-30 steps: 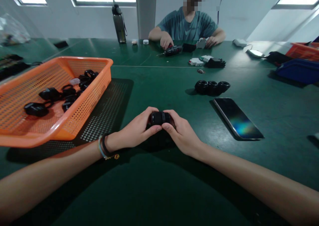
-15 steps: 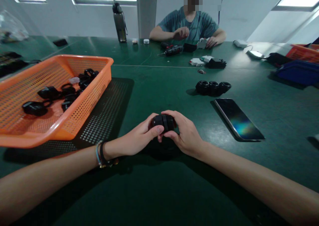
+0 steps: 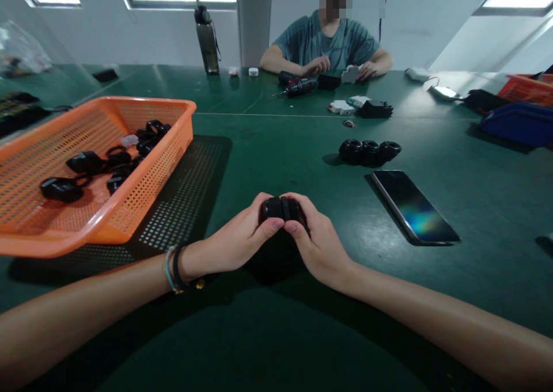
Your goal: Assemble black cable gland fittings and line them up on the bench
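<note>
A black plastic cable gland [image 3: 283, 208] is held level above the table, between both hands. My left hand [image 3: 240, 238] grips its left end, thumb along the near side and fingers curled behind. From the other side, my right hand [image 3: 323, 242] closes round the right end, its thumb close to the left one. A ring-shaped collar shows between the two ends. The fingers hide the outer ends of the gland. Beyond my right hand, three similar black glands [image 3: 370, 152] stand in a row on the table.
An orange perforated basket [image 3: 190, 113] at left holds several black glands [image 3: 86, 162]. A phone [image 3: 415, 208] lies at right. Across the green table [image 3: 268, 133], a person [image 3: 328, 49] sits behind a power drill [image 3: 300, 87]. A bottle [image 3: 208, 41] and blue bin [image 3: 518, 124] stand farther off.
My right hand's fingers and thumb have shifted on the gland, and the two thumbs are now closer together. Across the table, the person's raised hand has lowered.
</note>
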`<action>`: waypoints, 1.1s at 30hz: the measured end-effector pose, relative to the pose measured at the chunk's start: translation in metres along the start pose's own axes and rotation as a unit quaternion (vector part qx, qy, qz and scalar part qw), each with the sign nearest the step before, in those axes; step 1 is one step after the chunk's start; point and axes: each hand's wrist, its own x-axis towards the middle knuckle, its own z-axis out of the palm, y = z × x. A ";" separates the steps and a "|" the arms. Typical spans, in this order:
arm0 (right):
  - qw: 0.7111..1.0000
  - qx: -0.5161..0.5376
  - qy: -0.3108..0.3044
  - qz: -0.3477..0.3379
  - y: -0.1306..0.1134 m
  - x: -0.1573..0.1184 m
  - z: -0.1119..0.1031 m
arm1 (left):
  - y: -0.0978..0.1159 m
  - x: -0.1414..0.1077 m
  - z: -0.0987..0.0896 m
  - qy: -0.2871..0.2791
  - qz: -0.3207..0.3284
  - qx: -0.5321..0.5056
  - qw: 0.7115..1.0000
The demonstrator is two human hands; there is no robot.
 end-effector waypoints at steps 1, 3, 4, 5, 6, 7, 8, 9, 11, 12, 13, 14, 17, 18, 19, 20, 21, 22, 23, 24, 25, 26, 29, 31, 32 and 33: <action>1.000 0.010 -0.001 0.007 -0.001 0.000 0.000 | 0.000 0.000 0.000 0.000 0.002 0.006 1.000; 0.999 0.025 -0.001 0.024 -0.003 -0.001 0.000 | 0.001 0.000 -0.001 -0.001 0.001 0.015 1.000; 0.999 0.031 -0.002 0.034 -0.004 -0.002 0.000 | 0.001 0.001 -0.001 -0.001 0.000 0.019 1.000; 0.998 0.036 -0.003 0.045 -0.004 -0.002 0.001 | 0.001 0.001 -0.001 -0.001 -0.001 0.023 1.000; 0.998 0.040 -0.005 0.056 -0.005 -0.003 0.001 | 0.001 0.001 -0.001 -0.001 -0.003 0.027 1.000; 0.997 0.043 -0.006 0.067 -0.006 -0.003 0.001 | 0.001 0.002 -0.001 0.000 -0.006 0.030 1.000; 0.996 0.045 -0.008 0.077 -0.006 -0.004 0.001 | 0.000 0.003 -0.001 0.000 -0.008 0.032 0.999; 0.995 0.044 -0.008 0.084 -0.006 -0.004 0.001 | -0.001 0.004 -0.001 -0.002 -0.011 0.032 0.999; 0.996 0.030 -0.006 0.086 -0.004 -0.002 0.001 | -0.003 0.007 -0.001 -0.007 -0.016 0.020 1.000; 0.997 0.017 -0.004 0.076 -0.002 0.000 0.001 | -0.004 0.009 -0.002 -0.011 -0.019 0.005 1.000; 0.998 -0.003 -0.002 0.058 0.001 0.002 0.000 | -0.006 0.010 -0.002 -0.016 -0.022 -0.017 0.999; 0.999 -0.025 -0.001 0.029 0.005 0.005 -0.001 | -0.007 0.012 -0.003 -0.024 -0.026 -0.043 0.998; 0.994 -0.076 0.006 -0.079 0.015 0.013 -0.004 | -0.010 0.014 -0.003 -0.043 -0.031 -0.103 0.993; 0.991 -0.090 0.007 -0.100 0.018 0.015 -0.005 | -0.011 0.014 -0.003 -0.043 -0.031 -0.111 0.992; 0.989 -0.099 0.011 -0.113 0.020 0.016 -0.005 | -0.010 0.014 -0.003 -0.039 -0.030 -0.113 0.992; 0.987 -0.107 0.018 -0.119 0.021 0.017 -0.005 | -0.010 0.013 -0.002 -0.032 -0.029 -0.108 0.993; 0.986 -0.112 0.026 -0.120 0.021 0.018 -0.005 | -0.009 0.012 -0.002 -0.026 -0.027 -0.099 0.994; 0.986 -0.116 0.035 -0.117 0.020 0.019 -0.005 | -0.007 0.012 -0.001 -0.022 -0.021 -0.089 0.996; 0.986 -0.117 0.044 -0.112 0.019 0.020 -0.005 | -0.006 0.011 -0.001 -0.018 -0.015 -0.079 0.997; 0.986 -0.116 0.052 -0.105 0.019 0.022 -0.004 | -0.006 0.011 0.000 -0.012 -0.009 -0.071 0.997; 0.987 -0.117 0.061 -0.096 0.018 0.024 -0.003 | -0.006 0.012 0.001 -0.006 -0.006 -0.067 0.998; 0.987 -0.117 0.071 -0.086 0.018 0.028 -0.002 | -0.006 0.013 0.002 0.001 -0.008 -0.073 0.997; 0.980 -0.142 0.110 -0.081 0.019 0.039 0.002 | -0.010 0.020 0.005 0.039 -0.041 -0.141 0.988; 0.967 -0.178 0.134 -0.123 0.022 0.046 0.005 | -0.011 0.028 0.007 0.073 -0.089 -0.194 0.974; 0.958 -0.196 0.138 -0.156 0.024 0.048 0.007 | -0.011 0.032 0.007 0.086 -0.121 -0.206 0.967; 0.949 -0.213 0.142 -0.183 0.025 0.050 0.008 | -0.010 0.036 0.008 0.100 -0.152 -0.207 0.961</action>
